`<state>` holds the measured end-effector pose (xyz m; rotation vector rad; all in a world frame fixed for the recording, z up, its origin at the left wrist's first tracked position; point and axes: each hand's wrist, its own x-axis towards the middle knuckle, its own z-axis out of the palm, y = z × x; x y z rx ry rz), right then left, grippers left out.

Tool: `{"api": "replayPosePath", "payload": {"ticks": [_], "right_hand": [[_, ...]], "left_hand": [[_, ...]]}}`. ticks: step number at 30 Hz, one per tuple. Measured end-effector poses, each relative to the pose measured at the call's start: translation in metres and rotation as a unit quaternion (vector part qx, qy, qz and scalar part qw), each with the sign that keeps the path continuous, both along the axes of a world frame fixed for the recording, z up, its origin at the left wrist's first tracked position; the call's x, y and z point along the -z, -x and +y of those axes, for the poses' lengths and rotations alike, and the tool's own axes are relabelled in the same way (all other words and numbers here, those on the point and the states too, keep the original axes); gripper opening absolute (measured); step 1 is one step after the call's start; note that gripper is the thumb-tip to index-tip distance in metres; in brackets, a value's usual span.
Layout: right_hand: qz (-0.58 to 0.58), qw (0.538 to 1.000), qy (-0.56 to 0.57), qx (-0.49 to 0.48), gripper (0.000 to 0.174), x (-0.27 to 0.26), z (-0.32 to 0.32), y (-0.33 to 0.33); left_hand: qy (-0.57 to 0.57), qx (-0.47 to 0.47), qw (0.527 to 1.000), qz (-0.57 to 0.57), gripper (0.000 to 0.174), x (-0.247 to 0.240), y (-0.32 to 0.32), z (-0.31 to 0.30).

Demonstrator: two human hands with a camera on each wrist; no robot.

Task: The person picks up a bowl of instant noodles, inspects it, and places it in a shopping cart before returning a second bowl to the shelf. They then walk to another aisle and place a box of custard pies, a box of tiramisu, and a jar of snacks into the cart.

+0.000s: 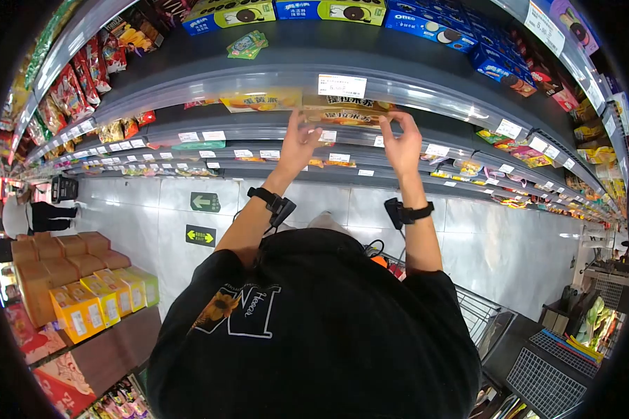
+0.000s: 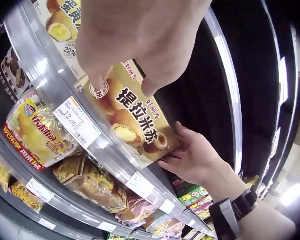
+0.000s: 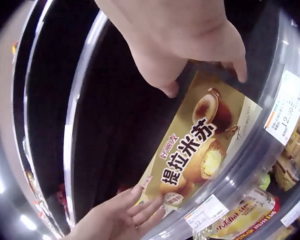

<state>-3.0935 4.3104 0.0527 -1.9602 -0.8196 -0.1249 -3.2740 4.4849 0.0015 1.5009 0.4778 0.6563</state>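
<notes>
A brown-gold box with large dark characters lies on a shelf below the top one, between the two hands. My left hand is at its left end; in the left wrist view its fingers and thumb overlap that end of the box. At the opposite end my right hand curls its fingers and thumb round the box's edge, as the left wrist view shows. The right wrist view has the right hand over the upper end of the box and the left hand touching the lower end.
A yellow box stands left of the hands. The clear shelf edge with a price tag runs above them. Blue cookie boxes and green packets are on the top shelf. A cart is behind the person.
</notes>
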Motion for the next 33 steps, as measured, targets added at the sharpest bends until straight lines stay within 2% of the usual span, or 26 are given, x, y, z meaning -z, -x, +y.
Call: {"api": "replayPosePath", "payload": {"ticks": [1,2,4,6,7,9,10,11,13,15,18,19,22,23,26,30,31,33], "right_hand": [[0.079,0.996,0.01,-0.046,0.026,-0.023,-0.007,0.011],[0.096,0.991,-0.018,-0.094,0.025,-0.045,-0.013,0.022],[0.127,0.972,-0.076,-0.185,0.023,-0.093,-0.024,0.048],[0.102,0.938,-0.2,-0.264,0.016,-0.153,-0.031,0.088],[0.079,0.914,-0.247,-0.313,0.017,-0.174,-0.035,0.105],[0.02,0.861,-0.32,-0.395,0.02,-0.211,-0.043,0.141],[-0.017,0.834,-0.345,-0.429,0.02,-0.228,-0.047,0.161],[-0.014,0.788,-0.38,-0.484,0.019,-0.243,-0.048,0.184],[-0.011,0.681,-0.44,-0.585,0.018,-0.273,-0.046,0.233],[-0.029,0.613,-0.524,-0.59,0.012,-0.287,-0.036,0.29],[0.077,0.559,-0.443,-0.697,0.004,-0.304,-0.034,0.308],[0.122,0.563,-0.44,-0.689,0.011,-0.299,-0.036,0.326],[0.146,0.585,-0.443,-0.664,0.011,-0.285,-0.036,0.368],[0.147,0.578,-0.425,-0.681,0.008,-0.284,-0.033,0.373],[0.171,0.609,-0.398,-0.664,0.011,-0.272,-0.034,0.398],[0.207,0.653,-0.441,-0.58,0.008,-0.259,-0.04,0.437],[0.198,0.679,-0.467,-0.531,0.006,-0.262,-0.039,0.453],[0.191,0.702,-0.461,-0.508,0.008,-0.266,-0.044,0.463]], "left_hand": [[0.006,0.012,1.0,0.02,0.071,-0.003,0.006,0.0],[0.013,0.066,0.998,0.011,0.065,-0.003,0.012,-0.002],[0.024,0.18,0.983,-0.008,0.055,-0.001,0.024,-0.011],[0.019,0.217,0.976,0.008,0.047,-0.012,0.039,-0.027],[0.018,0.236,0.971,0.018,0.043,-0.019,0.047,-0.033],[-0.078,0.245,0.966,-0.011,0.041,-0.037,0.065,-0.038],[-0.077,0.252,0.965,-0.013,0.04,-0.038,0.076,-0.039],[-0.077,0.259,0.963,-0.015,0.039,-0.038,0.086,-0.041],[0.018,0.282,0.959,0.006,0.039,-0.028,0.106,-0.042],[0.066,0.29,0.954,0.03,0.037,-0.034,0.126,-0.04],[0.053,0.287,0.956,0.021,0.037,-0.03,0.163,-0.036],[0.055,0.289,0.956,0.025,0.037,-0.028,0.175,-0.037],[0.066,0.299,0.952,0.033,0.037,-0.016,0.208,-0.04],[0.072,0.305,0.949,0.033,0.037,-0.009,0.22,-0.042],[0.084,0.332,0.939,0.032,0.037,0.011,0.246,-0.053],[0.136,0.347,0.927,0.047,0.036,0.025,0.287,-0.079],[0.13,0.361,0.921,0.076,0.035,0.022,0.295,-0.082],[0.139,0.383,0.91,0.077,0.035,0.026,0.307,-0.092]]}}
